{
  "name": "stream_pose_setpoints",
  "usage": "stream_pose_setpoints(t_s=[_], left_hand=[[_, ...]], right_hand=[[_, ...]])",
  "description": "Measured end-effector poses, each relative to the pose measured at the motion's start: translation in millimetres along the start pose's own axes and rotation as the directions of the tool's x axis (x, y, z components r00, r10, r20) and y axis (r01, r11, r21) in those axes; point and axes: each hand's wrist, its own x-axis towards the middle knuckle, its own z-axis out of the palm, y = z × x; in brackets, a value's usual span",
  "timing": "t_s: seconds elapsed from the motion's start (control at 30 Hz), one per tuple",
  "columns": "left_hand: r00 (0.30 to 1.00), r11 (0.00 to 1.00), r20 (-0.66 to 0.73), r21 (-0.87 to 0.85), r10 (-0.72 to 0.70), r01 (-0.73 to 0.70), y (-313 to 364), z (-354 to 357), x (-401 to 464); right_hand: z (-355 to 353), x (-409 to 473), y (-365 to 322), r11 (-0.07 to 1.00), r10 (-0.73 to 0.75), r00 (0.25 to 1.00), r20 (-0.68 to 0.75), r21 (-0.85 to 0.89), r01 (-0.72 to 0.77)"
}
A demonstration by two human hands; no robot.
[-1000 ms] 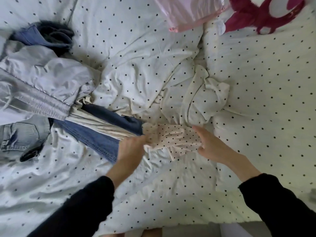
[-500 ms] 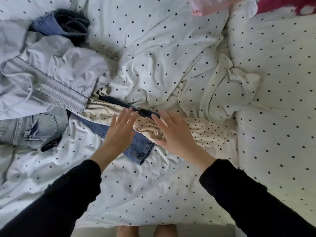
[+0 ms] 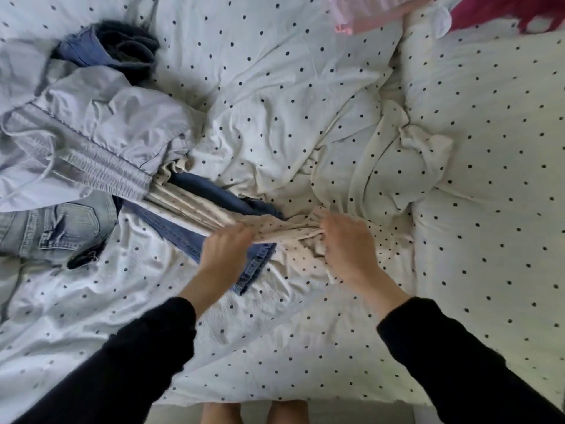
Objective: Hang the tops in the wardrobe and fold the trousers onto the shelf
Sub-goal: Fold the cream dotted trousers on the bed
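On the bed, left hand [image 3: 224, 252] and right hand [image 3: 347, 243] grip the cream garment [image 3: 275, 229].

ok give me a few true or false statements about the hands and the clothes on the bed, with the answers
1. Both hands grip the cream dotted garment. True: the left hand and the right hand each bunch part of it.
2. The cream dotted garment lies across dark blue jeans. True.
3. The grey drawstring trousers are folded flat. False: they lie crumpled at the left of the bed.
4. The right hand holds a hanger. False: no hanger is in view.
5. The light blue jeans lie under the right hand. False: they are far left, untouched.
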Motion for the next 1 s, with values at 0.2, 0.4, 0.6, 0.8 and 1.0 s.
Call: stream_pose_setpoints(t_s=[0.2,0.4,0.6,0.8,1.0], left_hand=[[0.935,0.93,0.04,-0.131,0.352,-0.345,171,23,-23],[0.908,0.86,-0.078,-0.296,0.413,-0.416,206,40,-7],[0.949,0.942,-0.015,0.124,0.316,-0.312,83,22,-21],[0.997,0.957,0.047,0.279,0.067,-0.078,-38,4,-22],[0.994,0.945,0.0,0.308,-0.113,0.108,-78,-16,-8]], right_hand=[[-49,-62,104,0.866,0.499,0.866,-0.028,0.044,-0.498],[-62,-91,133,0.841,0.517,0.854,-0.052,0.219,-0.496],[-26,-78,65,0.971,0.176,0.969,-0.176,0.195,-0.141],[34,-39,-26,0.972,-0.23,0.973,0.021,0.049,0.229],[63,-7,-88,0.95,-0.307,0.939,0.155,-0.013,0.312]])
